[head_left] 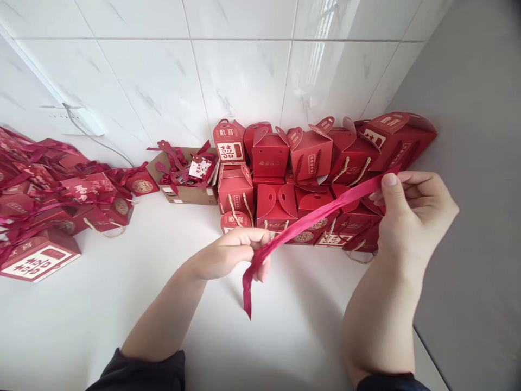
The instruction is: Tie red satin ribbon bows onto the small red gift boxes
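A dark pink ribbon (313,218) is stretched at a slant between my two hands, above the white table. My left hand (240,252) grips it near its lower end, and a short tail hangs below the fingers. At the upper right, my right hand (411,209) pinches the other end between thumb and fingers. Behind the ribbon, red gift boxes (271,155) with rope handles are stacked in rows against the wall; the ribbon and my right hand hide some of them.
An open cardboard box (187,194) holding ribbons and tags stands at the back, left of the stack. Several ribbon-tied red boxes (91,187) are heaped at the far left of the white table (163,244). A tiled wall (244,70) rises behind; a grey panel (468,136) borders the right side.
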### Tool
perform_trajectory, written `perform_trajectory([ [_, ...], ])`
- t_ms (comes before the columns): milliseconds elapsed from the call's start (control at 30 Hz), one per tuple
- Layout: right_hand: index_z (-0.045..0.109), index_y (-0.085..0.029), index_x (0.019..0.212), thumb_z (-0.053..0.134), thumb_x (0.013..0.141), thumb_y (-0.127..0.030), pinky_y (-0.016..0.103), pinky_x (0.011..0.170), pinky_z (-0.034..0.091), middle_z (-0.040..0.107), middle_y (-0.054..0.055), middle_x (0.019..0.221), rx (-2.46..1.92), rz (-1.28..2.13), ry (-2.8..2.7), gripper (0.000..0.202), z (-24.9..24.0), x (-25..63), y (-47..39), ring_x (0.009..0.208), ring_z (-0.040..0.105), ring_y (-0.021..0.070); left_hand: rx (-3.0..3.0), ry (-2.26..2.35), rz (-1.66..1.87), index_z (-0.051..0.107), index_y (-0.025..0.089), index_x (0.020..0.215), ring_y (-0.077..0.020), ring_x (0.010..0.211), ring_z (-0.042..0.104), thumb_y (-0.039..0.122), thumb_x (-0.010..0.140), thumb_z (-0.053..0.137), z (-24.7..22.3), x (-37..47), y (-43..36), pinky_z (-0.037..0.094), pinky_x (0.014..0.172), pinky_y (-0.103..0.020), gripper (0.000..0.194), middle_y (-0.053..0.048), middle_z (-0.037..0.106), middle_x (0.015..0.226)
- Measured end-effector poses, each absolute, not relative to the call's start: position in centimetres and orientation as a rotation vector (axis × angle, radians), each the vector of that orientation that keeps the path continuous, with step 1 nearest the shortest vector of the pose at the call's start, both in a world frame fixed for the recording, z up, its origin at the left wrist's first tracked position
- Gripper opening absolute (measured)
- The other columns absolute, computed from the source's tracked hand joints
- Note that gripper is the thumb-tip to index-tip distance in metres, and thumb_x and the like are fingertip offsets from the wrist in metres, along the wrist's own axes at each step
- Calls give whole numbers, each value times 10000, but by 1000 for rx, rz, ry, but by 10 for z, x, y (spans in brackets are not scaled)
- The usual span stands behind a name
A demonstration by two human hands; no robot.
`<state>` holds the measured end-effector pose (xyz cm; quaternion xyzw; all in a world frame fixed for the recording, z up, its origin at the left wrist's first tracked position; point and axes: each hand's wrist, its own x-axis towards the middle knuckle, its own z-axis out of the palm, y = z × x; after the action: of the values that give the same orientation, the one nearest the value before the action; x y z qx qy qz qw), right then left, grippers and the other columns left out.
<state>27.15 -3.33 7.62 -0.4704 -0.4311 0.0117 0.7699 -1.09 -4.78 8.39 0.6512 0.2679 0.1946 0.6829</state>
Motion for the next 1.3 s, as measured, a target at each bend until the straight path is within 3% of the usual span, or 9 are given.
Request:
perform_trajectory([
  [200,671,-167,810,736,760,-255,271,540,514,600,4,622,-1027,44,-949,121,76,271,-36,511,565,117,1443,693,474,675,107,830,-74,423,511,399,885,582,81,-9,-47,394,419,-183,312,-34,633,595],
  [367,672,-177,815,728,772,-268,280,547,504,605,5,636,-1065,19,-962,115,75,273,-35,527,578,127,1486,709,437,750,125,964,-163,710,717,344,888,632,84,-10,-52,568,649,-241,259,-115,760,846],
  [533,676,-186,843,698,799,-278,295,558,485,633,25,675,-1195,-77,-996,105,70,282,-32,578,613,159,1511,618,393,745,151,1083,-205,914,735,280,919,607,88,-14,-54,566,729,-234,250,-143,764,996],
  [700,701,-189,1004,653,832,-219,406,837,507,679,112,1032,-1374,-431,-1326,182,79,267,-51,956,626,254,1404,586,469,754,156,1055,-195,850,741,302,933,589,85,-14,-53,568,704,-238,252,-133,771,952],
  [800,669,-195,1127,610,890,-217,412,950,475,677,107,1118,-1131,-252,-1645,244,91,245,-70,1088,602,253,1330,560,580,775,156,986,-168,773,729,331,938,580,80,-13,-50,554,668,-228,267,-112,770,876],
  [933,569,-205,1284,669,881,-358,402,949,474,659,110,1222,-903,247,-2167,442,93,213,-74,1103,607,259,1319,546,767,792,146,879,-121,659,662,367,894,640,75,-10,-45,522,617,-213,268,-73,727,745],
  [1067,654,-198,1037,553,958,-313,307,782,479,713,53,976,-981,499,-2261,173,75,185,-56,855,644,194,1282,636,839,782,142,923,-81,523,561,373,882,652,75,-11,-40,460,504,-197,268,-20,635,611],
  [1167,652,-193,876,448,1000,-265,246,659,423,678,15,803,-1052,600,-2203,249,65,175,-46,683,591,140,1280,693,869,761,157,1029,-61,487,543,341,892,648,78,-16,-38,446,478,-174,256,3,618,590],
  [1300,594,-185,785,425,1006,-297,216,587,361,585,-21,678,-1066,681,-2115,299,64,177,-44,588,520,107,1244,713,855,729,199,1130,-103,593,657,314,865,684,83,-27,-38,497,515,-168,293,-29,709,697],
])
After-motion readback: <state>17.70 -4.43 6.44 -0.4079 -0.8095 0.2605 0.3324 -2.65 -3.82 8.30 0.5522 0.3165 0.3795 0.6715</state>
